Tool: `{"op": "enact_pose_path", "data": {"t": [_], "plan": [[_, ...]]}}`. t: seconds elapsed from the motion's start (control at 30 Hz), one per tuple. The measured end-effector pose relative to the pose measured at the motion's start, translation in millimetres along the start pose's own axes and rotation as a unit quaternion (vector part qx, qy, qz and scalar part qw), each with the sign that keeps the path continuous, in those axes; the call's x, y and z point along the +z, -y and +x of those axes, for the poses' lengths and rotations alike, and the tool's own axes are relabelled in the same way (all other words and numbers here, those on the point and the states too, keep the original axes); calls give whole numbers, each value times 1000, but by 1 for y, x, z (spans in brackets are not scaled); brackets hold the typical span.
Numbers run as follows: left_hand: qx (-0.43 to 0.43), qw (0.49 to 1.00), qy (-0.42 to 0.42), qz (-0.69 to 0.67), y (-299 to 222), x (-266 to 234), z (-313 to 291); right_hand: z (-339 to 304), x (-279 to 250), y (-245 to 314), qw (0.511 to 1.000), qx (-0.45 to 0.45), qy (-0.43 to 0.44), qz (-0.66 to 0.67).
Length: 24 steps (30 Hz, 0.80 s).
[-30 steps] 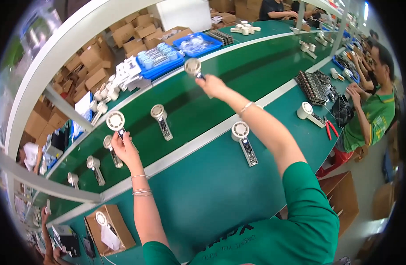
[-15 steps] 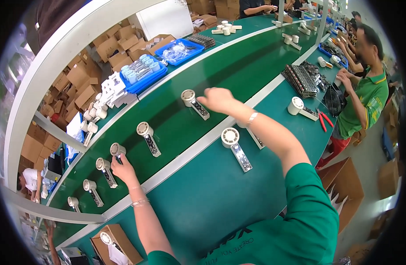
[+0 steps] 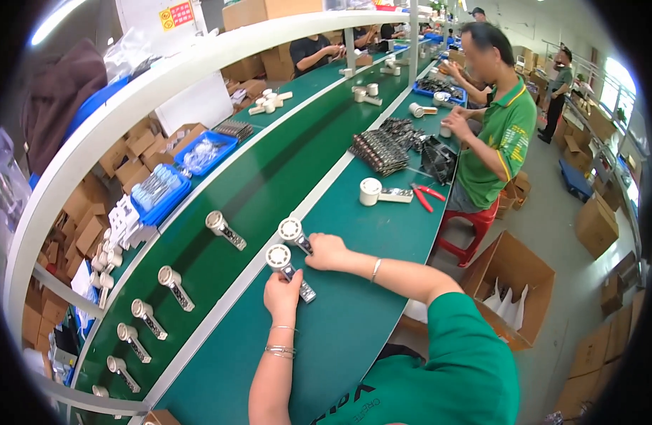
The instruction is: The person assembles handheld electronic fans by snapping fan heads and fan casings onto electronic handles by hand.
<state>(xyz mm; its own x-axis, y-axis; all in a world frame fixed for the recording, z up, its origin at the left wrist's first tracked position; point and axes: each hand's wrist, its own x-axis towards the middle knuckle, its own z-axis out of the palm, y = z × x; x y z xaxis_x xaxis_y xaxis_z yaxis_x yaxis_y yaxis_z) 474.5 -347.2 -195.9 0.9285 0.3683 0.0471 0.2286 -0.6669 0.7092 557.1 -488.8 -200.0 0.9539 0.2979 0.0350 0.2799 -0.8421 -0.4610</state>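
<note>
Two small white handheld-fan bodies, each with a round slotted head and a handle with dark inner parts exposed, lie side by side at the near edge of the green conveyor belt (image 3: 269, 166). My left hand (image 3: 282, 292) grips the handle of the nearer fan body (image 3: 278, 257), fingers around it just below the head. My right hand (image 3: 327, 253) pinches the handle of the farther fan body (image 3: 290, 229); its fingertips are partly hidden. On the belt to the left lies a row of several similar fan bodies (image 3: 175, 287).
To the right on the green worktable (image 3: 340, 312) lie another fan body (image 3: 371, 191), red-handled pliers (image 3: 426, 196) and a stack of dark metal parts (image 3: 383, 149). A co-worker (image 3: 492, 134) sits beyond. Blue trays (image 3: 208, 153) line the belt's far side. An open carton (image 3: 514, 283) stands at right.
The view has swung to the right. My left hand has left the belt row and now holds a fan body at the table. My right hand has come back from the belt to the neighbouring one.
</note>
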Motion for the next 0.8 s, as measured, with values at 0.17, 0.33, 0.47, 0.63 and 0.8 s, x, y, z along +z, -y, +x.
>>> {"op": "enact_pose_path", "data": {"t": [0.17,0.33,0.47,0.63,0.8], "plan": [[16,978,16,-209,33,7,-1,4,-7,-13,977,61,-15,202],[-66,907,98,-404,21,-50,-54,-25,-58,-9,878,48,75,471],[-17,872,39,-487,-19,-133,-100,-75,-123,20,873,-142,-120,450],[354,706,-443,-424,-35,-194,-189,-142,-158,69,536,-510,-493,458],[517,666,-455,-286,-15,-239,-215,-156,-170,91,439,-595,-496,455]]}}
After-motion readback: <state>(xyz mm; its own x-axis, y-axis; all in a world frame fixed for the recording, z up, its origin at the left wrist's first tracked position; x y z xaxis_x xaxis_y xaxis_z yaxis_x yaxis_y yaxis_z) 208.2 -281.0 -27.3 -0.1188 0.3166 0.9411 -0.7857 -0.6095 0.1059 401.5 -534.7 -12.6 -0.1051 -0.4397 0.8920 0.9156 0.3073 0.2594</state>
